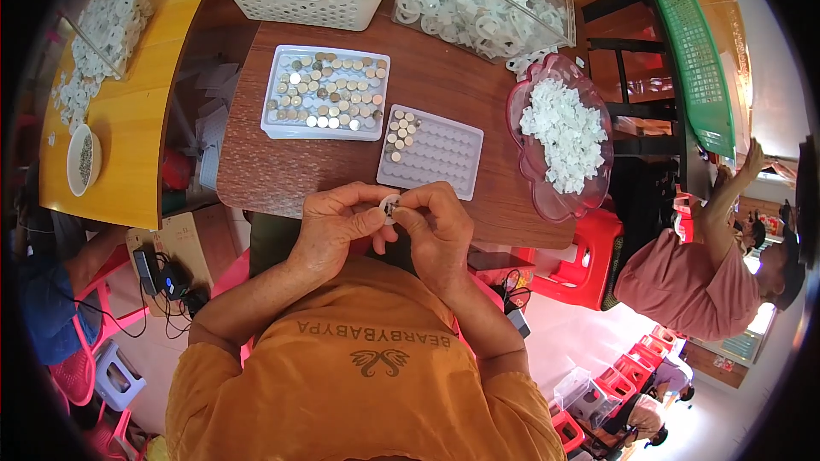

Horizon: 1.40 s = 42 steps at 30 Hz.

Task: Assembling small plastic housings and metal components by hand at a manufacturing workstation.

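Close to the near edge of the table, my left hand (335,220) and my right hand (437,220) meet in front of my body. Between their thumbs and fingers is a small white round plastic part (389,202) with dark spots on it. Both hands pinch it, and the fingertips cover some of it. Just beyond my right hand lies a pale moulded tray (444,149) with rows of hollows. Small round metal discs (395,156) fill part of its left side. Farther left, a white tray (282,125) holds many similar shiny discs.
A pink scalloped bowl (519,166) of small white pieces stands on the right. At the back are a white basket (312,5) and a clear bin (478,38), both full of white parts. A yellow table (137,154) with a small bowl (84,149) is left. People sit nearby.
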### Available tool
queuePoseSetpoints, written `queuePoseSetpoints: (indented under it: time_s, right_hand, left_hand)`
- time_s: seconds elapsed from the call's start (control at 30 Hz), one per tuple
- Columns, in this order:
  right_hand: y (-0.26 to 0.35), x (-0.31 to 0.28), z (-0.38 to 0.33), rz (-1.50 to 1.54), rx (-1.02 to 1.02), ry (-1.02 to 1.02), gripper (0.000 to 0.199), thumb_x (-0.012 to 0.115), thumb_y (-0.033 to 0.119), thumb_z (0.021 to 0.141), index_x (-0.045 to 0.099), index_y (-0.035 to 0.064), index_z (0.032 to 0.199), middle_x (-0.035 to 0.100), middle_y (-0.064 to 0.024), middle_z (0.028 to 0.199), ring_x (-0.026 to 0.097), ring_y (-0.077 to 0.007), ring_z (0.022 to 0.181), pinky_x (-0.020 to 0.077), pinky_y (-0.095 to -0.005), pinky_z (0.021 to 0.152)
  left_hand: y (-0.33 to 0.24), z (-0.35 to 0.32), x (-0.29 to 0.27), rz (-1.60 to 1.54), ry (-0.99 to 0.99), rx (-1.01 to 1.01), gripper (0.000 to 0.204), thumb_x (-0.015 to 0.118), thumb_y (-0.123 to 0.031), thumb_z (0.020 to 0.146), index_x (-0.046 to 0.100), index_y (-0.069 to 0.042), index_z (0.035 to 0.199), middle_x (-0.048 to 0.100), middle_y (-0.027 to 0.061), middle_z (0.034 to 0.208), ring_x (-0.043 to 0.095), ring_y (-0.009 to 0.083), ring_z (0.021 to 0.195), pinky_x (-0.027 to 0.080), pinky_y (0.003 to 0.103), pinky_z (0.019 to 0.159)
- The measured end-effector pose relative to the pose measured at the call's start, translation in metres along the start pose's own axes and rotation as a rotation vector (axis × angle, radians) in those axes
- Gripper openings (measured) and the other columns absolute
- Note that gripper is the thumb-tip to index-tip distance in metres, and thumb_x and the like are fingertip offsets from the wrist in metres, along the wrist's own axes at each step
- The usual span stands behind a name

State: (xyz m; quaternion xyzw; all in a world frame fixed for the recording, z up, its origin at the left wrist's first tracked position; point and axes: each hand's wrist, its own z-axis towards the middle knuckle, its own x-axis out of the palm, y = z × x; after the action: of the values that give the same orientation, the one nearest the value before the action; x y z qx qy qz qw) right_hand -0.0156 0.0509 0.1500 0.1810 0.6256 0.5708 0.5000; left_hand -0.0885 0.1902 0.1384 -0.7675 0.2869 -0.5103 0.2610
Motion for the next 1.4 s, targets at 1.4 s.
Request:
queuePoseSetpoints:
  time_s: [1.4]
  right_hand:
    - [0.01,0.0,0.023,0.219,0.297,-0.015,0.016,0.06,0.0,0.083,0.055,0.0,0.098,0.055,-0.0025,0.076,0.049,-0.0049,0.063,0.0426,-0.0214,0.053]
  left_hand:
    - [-0.004,0.021,0.003,-0.087,0.003,0.014,0.026,0.061,-0.009,0.086,0.06,0.005,0.108,0.064,0.0122,0.09,0.063,0.0182,0.071,0.052,0.028,0.054]
